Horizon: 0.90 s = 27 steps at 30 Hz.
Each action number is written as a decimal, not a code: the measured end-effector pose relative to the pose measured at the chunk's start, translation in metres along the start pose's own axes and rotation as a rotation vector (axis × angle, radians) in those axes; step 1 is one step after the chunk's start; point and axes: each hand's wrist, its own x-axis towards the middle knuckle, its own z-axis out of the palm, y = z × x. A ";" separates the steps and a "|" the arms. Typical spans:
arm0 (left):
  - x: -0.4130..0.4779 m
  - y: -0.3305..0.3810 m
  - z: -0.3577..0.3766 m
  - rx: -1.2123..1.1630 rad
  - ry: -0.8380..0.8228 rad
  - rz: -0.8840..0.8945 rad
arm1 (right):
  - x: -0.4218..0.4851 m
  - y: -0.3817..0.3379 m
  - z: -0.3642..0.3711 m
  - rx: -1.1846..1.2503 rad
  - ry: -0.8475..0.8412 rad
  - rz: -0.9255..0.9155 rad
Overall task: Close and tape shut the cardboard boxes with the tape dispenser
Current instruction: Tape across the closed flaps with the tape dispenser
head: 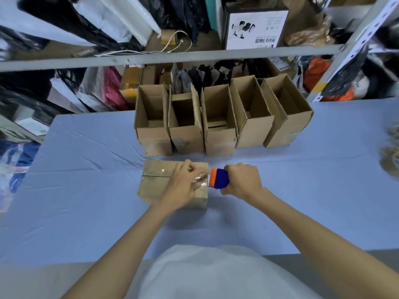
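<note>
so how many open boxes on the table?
5. One row behind the closed box, left to right: box 1, box 2, box 3, box 4, box 5. None appears hidden.

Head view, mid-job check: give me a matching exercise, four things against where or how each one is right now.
Things
1. closed brown cardboard box
2. blue and orange tape dispenser
3. row of five open brown cardboard boxes
4. white printed carton

Places or states
A. on the grey metal shelf
B. under the left hand, clear tape across its top
C. gripped in the right hand, at the closed box's right edge
D. standing behind the closed box, tops open

Pairs: 1-B, 2-C, 3-D, 4-A
</note>
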 end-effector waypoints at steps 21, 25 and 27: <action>0.031 -0.015 -0.033 0.048 -0.149 -0.255 | -0.014 0.043 0.036 0.310 0.083 0.180; 0.028 -0.029 -0.039 0.076 -0.336 -0.346 | -0.016 0.042 0.044 0.338 0.061 0.170; 0.024 -0.028 -0.037 0.084 -0.277 -0.350 | -0.020 0.042 0.048 0.338 0.061 0.166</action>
